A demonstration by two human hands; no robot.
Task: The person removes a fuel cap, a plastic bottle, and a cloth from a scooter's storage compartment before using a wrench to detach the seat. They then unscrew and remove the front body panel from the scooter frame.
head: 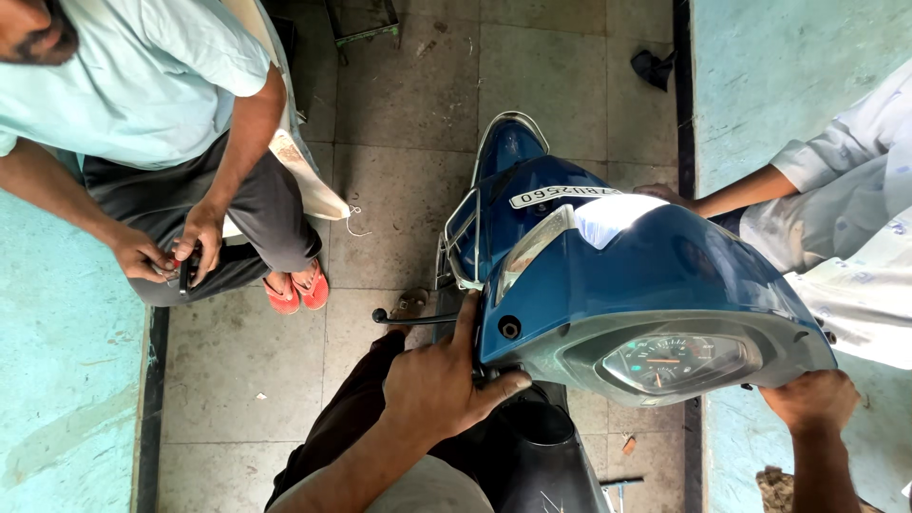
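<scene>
Two hands on blue scooter (608, 275): left hand (442, 380) grips left handlebar grip, right hand (812, 399) closed on right grip.

Blue scooter headlight cowl (655, 275), red sandals (296, 288), pale mint shirt (142, 71), grey tiled floor (408, 114), turquoise walls (66, 351).

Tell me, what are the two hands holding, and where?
The left hand grips the blue scooter at its left handlebar, by the brake lever. The right hand holds the right side under the speedometer.
</scene>
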